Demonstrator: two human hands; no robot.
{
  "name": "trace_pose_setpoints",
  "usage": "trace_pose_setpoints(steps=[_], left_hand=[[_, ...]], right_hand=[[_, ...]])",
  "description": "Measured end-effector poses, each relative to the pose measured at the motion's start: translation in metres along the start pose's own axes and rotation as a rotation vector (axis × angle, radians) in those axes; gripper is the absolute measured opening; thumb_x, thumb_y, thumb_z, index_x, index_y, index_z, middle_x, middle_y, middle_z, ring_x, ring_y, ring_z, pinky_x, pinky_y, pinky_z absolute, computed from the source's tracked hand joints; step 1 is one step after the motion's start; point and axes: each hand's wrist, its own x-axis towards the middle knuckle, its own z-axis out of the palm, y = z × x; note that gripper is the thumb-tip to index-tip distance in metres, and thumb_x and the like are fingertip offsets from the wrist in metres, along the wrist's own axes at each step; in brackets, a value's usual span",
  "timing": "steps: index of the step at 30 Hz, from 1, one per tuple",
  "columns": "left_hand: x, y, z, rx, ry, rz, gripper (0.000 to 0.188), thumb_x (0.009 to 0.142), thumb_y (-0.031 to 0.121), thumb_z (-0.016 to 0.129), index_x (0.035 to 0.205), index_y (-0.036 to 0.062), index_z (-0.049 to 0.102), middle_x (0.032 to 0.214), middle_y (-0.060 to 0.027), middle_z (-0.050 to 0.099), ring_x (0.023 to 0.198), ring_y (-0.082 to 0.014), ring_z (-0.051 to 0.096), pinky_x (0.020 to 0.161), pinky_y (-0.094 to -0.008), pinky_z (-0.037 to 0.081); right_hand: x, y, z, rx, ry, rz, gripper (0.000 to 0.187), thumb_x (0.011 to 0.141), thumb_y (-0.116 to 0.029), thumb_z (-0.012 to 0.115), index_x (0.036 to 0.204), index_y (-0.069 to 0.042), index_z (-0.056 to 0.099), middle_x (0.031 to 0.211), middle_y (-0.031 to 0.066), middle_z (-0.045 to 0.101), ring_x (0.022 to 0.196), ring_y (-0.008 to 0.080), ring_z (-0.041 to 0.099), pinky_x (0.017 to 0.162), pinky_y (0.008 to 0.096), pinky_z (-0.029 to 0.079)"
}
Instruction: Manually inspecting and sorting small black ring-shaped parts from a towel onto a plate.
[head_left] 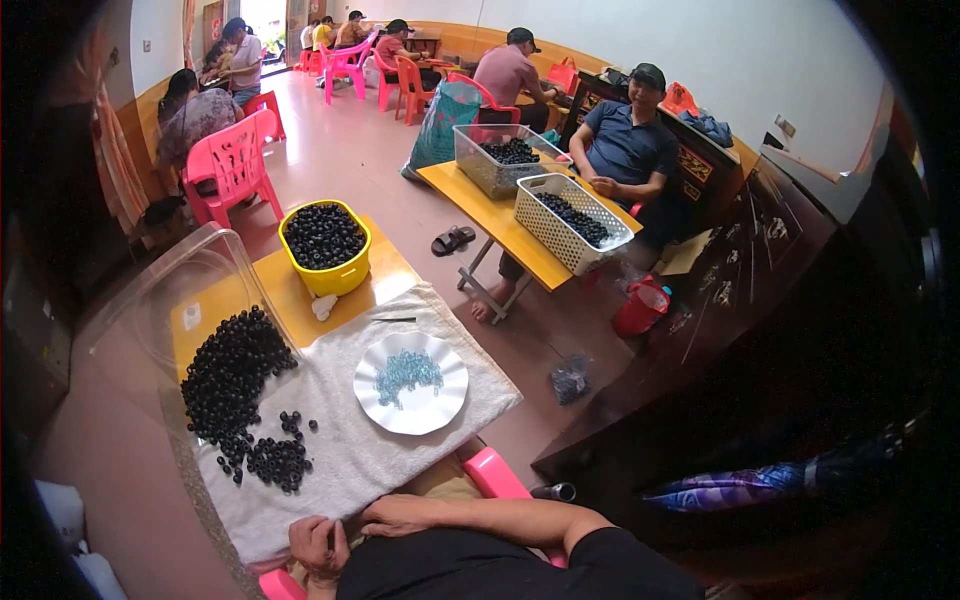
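My left hand rests at the near edge of a white towel, its fingers loosely bent, holding nothing visible. Beside it my right hand lies over my lap near the same edge, fingers relaxed and partly hidden, with nothing seen in it. On the towel stands a white scalloped plate with small clear-blue pieces on it. Tweezers lie just beyond the plate. To the left, many black ring-shaped beads are heaped, partly in a tipped clear plastic bin; a smaller cluster sits closer to me.
A yellow tub of black beads stands at the table's far side. Across from me, a seated person is behind a table with a clear bin and a white basket. Pink chairs and other seated people are farther back.
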Motion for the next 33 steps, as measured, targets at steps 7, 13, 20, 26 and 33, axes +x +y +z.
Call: trace_pose_setpoints(steps=[7, 13, 20, 26, 33], left_hand=[[-0.002, -0.001, 0.001, 0.003, 0.016, 0.002, 0.02, 0.075, 0.004, 0.078, 0.09, 0.0064, 0.065, 0.092, -0.0106, 0.065, 0.086, -0.0327, 0.063, 0.077, -0.0437, 0.049], [0.0, 0.002, 0.0, 0.008, 0.004, -0.011, 0.02, 0.074, 0.004, 0.078, 0.09, 0.0064, 0.065, 0.092, -0.0105, 0.064, 0.086, -0.0327, 0.062, 0.077, -0.0439, 0.049], [0.002, 0.003, -0.001, -0.003, 0.006, -0.015, 0.021, 0.074, 0.004, 0.078, 0.09, 0.0064, 0.065, 0.092, -0.0106, 0.064, 0.086, -0.033, 0.062, 0.077, -0.044, 0.049], [0.001, 0.003, 0.0, -0.011, 0.0, -0.024, 0.021, 0.074, 0.004, 0.078, 0.09, 0.0065, 0.066, 0.092, -0.011, 0.064, 0.085, -0.0334, 0.062, 0.076, -0.0441, 0.049], [0.005, 0.006, -0.002, -0.014, -0.003, -0.034, 0.02, 0.074, 0.005, 0.078, 0.09, 0.0062, 0.065, 0.092, -0.0114, 0.064, 0.084, -0.0336, 0.061, 0.075, -0.044, 0.049]], right_hand=[[-0.001, -0.003, -0.001, -0.016, 0.002, 0.021, 0.037, 0.103, -0.03, 0.052, 0.117, 0.002, 0.065, 0.106, 0.0258, 0.069, 0.102, 0.0429, 0.066, 0.089, 0.0478, 0.051], [0.001, 0.0, 0.0, -0.008, -0.008, 0.026, 0.037, 0.103, -0.03, 0.052, 0.118, 0.002, 0.065, 0.107, 0.0258, 0.069, 0.104, 0.0421, 0.066, 0.09, 0.0476, 0.051], [-0.001, -0.006, -0.003, 0.025, -0.014, 0.036, 0.04, 0.103, -0.031, 0.052, 0.122, 0.001, 0.066, 0.112, 0.0266, 0.069, 0.107, 0.042, 0.066, 0.093, 0.0469, 0.05], [0.0, -0.007, -0.005, 0.016, -0.034, 0.044, 0.042, 0.103, -0.033, 0.051, 0.119, 0.002, 0.066, 0.11, 0.0273, 0.069, 0.105, 0.042, 0.066, 0.091, 0.0473, 0.05], [-0.001, -0.01, -0.008, 0.011, -0.044, 0.064, 0.043, 0.104, -0.036, 0.05, 0.112, 0.004, 0.067, 0.104, 0.0276, 0.069, 0.1, 0.0426, 0.067, 0.086, 0.0484, 0.051]])
